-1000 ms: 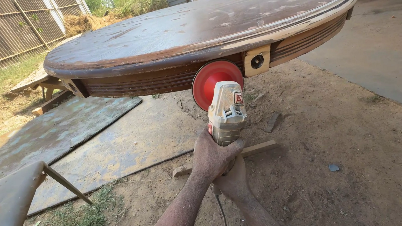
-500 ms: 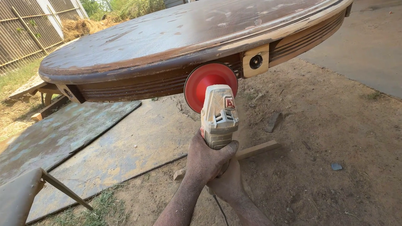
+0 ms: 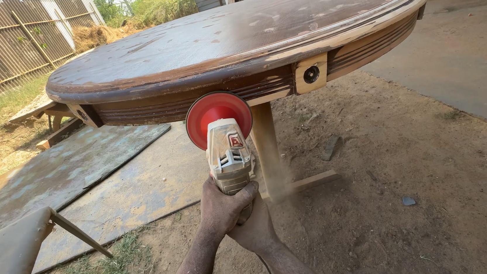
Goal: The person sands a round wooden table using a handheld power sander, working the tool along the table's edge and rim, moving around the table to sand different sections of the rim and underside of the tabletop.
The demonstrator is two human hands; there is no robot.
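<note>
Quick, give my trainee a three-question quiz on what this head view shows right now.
1. True or false: both hands grip the grinder.
2. Which part of the round table does the red disc meet: A the top, B the grooved apron, C the leg?
3. What hangs in the air beside the table leg?

Key: 1 true, left hand and right hand wrap its body. 2 B. 3 sanding dust.

Corrugated fence point(image 3: 5, 34), hay pile point(image 3: 99, 33), perhaps stone point(image 3: 409, 200).

Red disc point(image 3: 218, 117) on grey-white grinder point(image 3: 230, 161); dark brown, patchy tabletop point(image 3: 234, 32)
</note>
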